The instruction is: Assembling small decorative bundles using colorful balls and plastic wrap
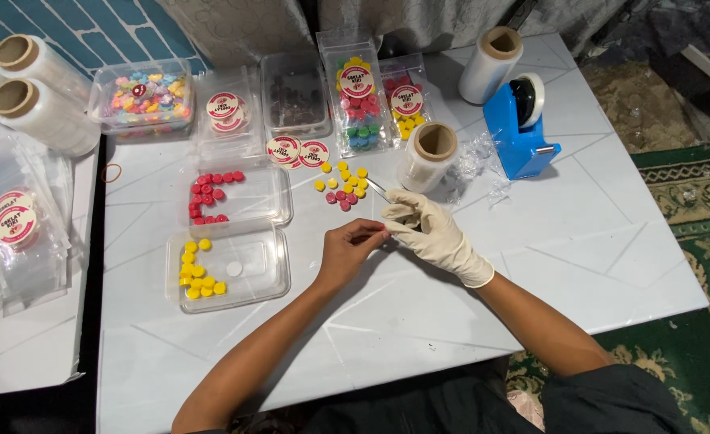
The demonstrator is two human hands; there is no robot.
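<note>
I work at a white table over a green patterned carpet. Far left of my hands stand wrap rolls. Nearer lie a tub of red discs and a tub of yellow discs. My bare left hand pinches at something too small to tell. My gloved right hand grips tweezers, pointing at loose candies. Right of them sits a blue tape dispenser.

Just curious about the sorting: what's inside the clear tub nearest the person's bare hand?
Inside the clear tub, yellow round candies cluster at its left end and one white disc lies mid-floor. Nothing covers them; its lid is off.
</note>
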